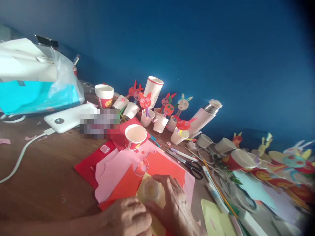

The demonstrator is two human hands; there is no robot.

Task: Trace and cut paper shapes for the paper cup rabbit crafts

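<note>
The right hand is resting half-open, fingertips touching the clear tape roll from its 3 o'clock. The left hand is curling shut at 7 o'clock; its contents are hidden. Sliding the loose yellow paper underneath is probably risking crooked, wrinkled tape.

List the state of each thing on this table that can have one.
red paper cup: upright, empty.
cup stack: standing, mouths up.
flask: tilted, cap on.
scissors: lying flat, blades shut.
power bank: cable plugged in.
tape roll: flat on yellow paper.
right hand: open, fingers at tape roll.
left hand: curled beside it, grip unclear.
</note>
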